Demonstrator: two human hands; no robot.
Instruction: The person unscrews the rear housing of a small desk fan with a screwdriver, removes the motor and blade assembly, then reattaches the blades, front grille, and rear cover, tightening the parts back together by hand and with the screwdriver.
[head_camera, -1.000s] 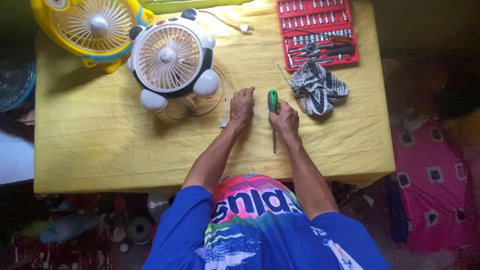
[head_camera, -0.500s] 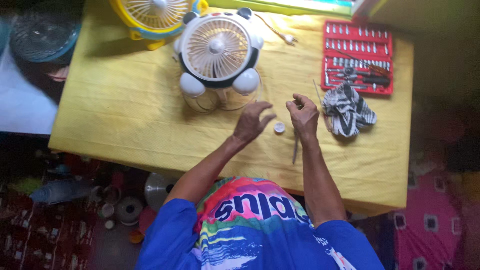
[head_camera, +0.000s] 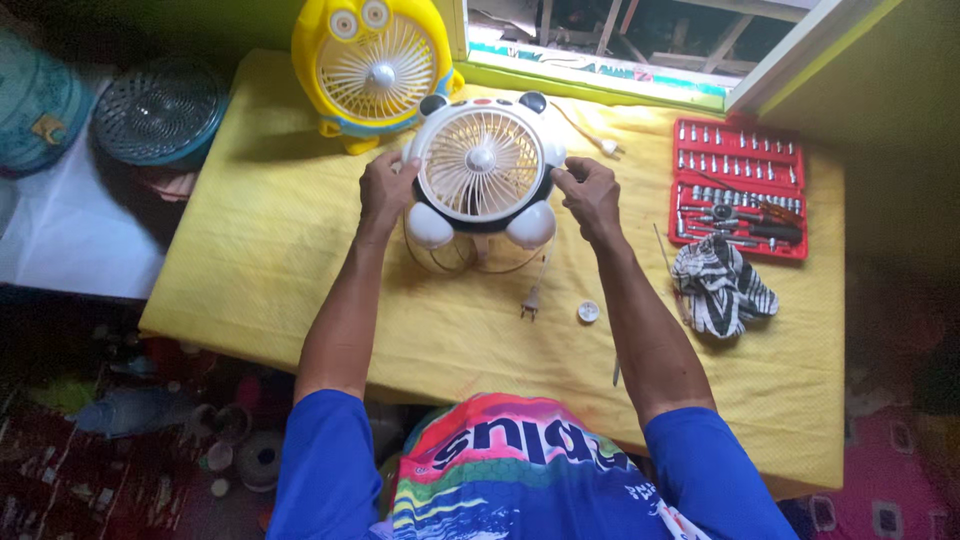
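Bare yellow table (head_camera: 250, 270) left of the white fan (head_camera: 480, 170); yellow fan (head_camera: 372, 65) crowds behind.

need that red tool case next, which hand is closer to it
Right. The right hand grips the white fan's right edge, nearer the red tool case; the left hand is on the fan's far side.

Daylight fell from the window opening (head_camera: 600, 40) at the top onto the yellow cloth-covered tabletop (head_camera: 270, 250), which was bright and sharp. The floor (head_camera: 110, 430) at the left lay dim; edges bowed slightly.
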